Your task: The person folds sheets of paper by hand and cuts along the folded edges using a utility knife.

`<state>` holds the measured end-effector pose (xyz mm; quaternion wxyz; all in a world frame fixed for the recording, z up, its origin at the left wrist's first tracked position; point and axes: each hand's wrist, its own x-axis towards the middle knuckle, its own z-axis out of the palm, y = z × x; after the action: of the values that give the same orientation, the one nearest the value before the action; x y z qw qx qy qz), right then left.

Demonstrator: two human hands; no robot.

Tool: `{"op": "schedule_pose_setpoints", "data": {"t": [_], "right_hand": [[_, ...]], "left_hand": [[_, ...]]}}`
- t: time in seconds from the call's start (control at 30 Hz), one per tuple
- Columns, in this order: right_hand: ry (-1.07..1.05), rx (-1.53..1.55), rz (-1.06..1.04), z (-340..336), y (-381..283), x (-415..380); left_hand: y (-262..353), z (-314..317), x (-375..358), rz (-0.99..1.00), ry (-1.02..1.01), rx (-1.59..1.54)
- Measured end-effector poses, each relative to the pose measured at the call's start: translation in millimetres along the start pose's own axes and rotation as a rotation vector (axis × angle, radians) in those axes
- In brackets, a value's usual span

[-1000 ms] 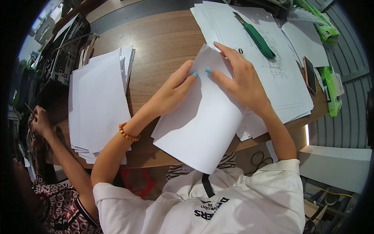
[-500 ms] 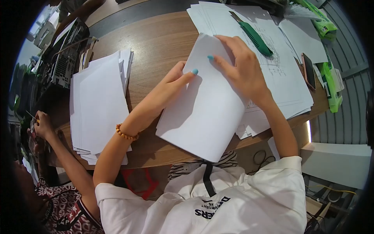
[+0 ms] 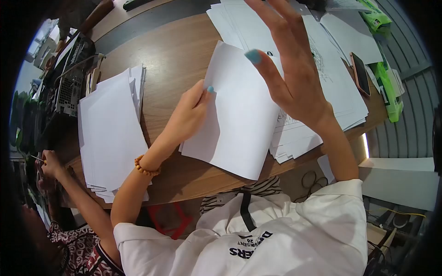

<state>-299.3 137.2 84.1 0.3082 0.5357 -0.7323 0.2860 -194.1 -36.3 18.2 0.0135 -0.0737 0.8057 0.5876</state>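
A white sheet of paper (image 3: 235,115) lies over the table's near edge in the middle, slightly curved. My left hand (image 3: 189,112) pinches its left edge between thumb and fingers. My right hand (image 3: 294,73) is raised above the sheet's right side, fingers apart, holding nothing. To the right, partly behind this hand, is a stack of printed drawings (image 3: 343,99). Another pile of white sheets (image 3: 110,133) lies on the left. The green cutter is hidden behind my right hand.
A phone (image 3: 360,73) lies at the right edge by green packaging (image 3: 389,94). A black device (image 3: 69,94) stands at the left on the wooden table (image 3: 170,50). A co-worker's hand (image 3: 51,164) holds a thin tool at far left.
My right hand has let go of the sheet and lifted toward the camera with its fingers spread. My left hand still holds the sheet, and the view has shifted slightly.
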Motion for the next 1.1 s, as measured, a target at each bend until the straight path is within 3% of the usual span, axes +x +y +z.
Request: {"op": "schedule_pose_setpoints", "data": {"t": [0.07,0.17,0.3,0.37,0.4,0.43,0.5,0.63,0.7,0.77,0.83,0.93,1.0,1.03,1.1], "right_hand": [[-0.202,0.030,0.017,7,5,-15],[-0.673,-0.078,0.097,30,32,-65],[-0.603,-0.163,0.118,2,43,-30],[-0.215,0.125,0.113,-10,41,-2],[-0.150,0.152,0.076,-6,42,1],[-0.146,0.149,0.080,8,45,-13],[-0.771,-0.200,0.119,39,49,-46],[-0.616,-0.059,0.071,30,54,-33],[-0.267,-0.016,-0.010,-2,23,0],[-0.218,0.138,-0.138,0,-2,-14],[-0.738,0.221,-0.090,30,-18,-68],[-0.696,0.127,-0.139,19,-29,-47],[-0.461,0.261,-0.195,0,-49,-24],[-0.466,0.270,-0.189,4,-63,-34],[-0.493,0.393,-0.405,17,-85,-60]], "left_hand": [[-3,0,1,0.040,0.042,0.023],[0,0,1,0.021,0.041,0.108],[6,-6,-1,-0.036,-0.013,0.116],[17,-4,-4,-0.211,-0.021,-0.031],[14,-5,-3,-0.210,-0.024,-0.028],[8,-8,-2,-0.173,-0.038,-0.016],[8,-9,-1,-0.128,-0.054,-0.001],[9,-8,-1,-0.167,-0.042,-0.072],[9,-8,-2,-0.160,-0.042,-0.095],[19,-9,-6,-0.285,-0.048,-0.091],[18,-3,-7,-0.223,0.012,-0.140],[19,-3,-13,-0.081,0.035,-0.175],[24,-4,-13,-0.011,-0.001,-0.152],[26,-2,-12,-0.119,0.009,-0.187],[24,-8,-7,-0.283,-0.048,-0.122]]}}
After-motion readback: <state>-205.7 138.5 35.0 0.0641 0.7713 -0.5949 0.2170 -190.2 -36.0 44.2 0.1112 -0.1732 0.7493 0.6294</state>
